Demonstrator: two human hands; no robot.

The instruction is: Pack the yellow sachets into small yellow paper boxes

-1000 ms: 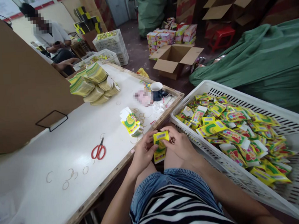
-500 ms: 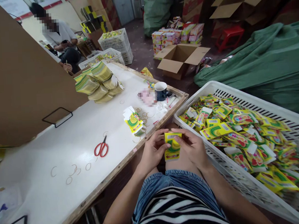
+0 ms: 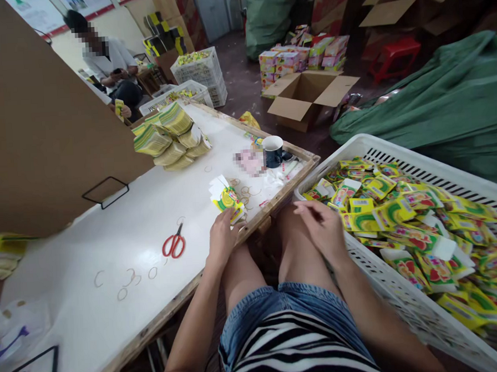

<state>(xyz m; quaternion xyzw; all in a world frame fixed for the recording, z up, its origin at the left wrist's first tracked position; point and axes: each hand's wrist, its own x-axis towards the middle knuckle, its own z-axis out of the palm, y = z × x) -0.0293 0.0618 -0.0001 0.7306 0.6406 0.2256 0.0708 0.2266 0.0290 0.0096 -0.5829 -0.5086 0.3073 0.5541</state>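
On the white table's near edge, my left hand [image 3: 223,238] has its fingers and thumb closed at the near end of a small pile of flat yellow-green cartons [image 3: 226,198]. My right hand [image 3: 325,232] hovers above my right thigh, beside the white crate [image 3: 363,269]. Its fingers are loosely bent and apart, with nothing seen in them. Small yellow cartons [image 3: 417,230] with fruit pictures fill the crate in a loose heap. Several tan rubber bands [image 3: 244,192] lie around the pile on the table.
Red-handled scissors [image 3: 174,244] lie on the table [image 3: 142,230]. A dark mug [image 3: 273,152] stands near its far right corner, and bundled cartons [image 3: 173,135] are stacked behind. Beyond are an open cardboard box [image 3: 297,110], a green sack [image 3: 435,98] and a seated person [image 3: 113,71].
My hands have parted. The carton they held together has left them. My left hand moved left to the pile on the table; my right hand is now empty near the crate.
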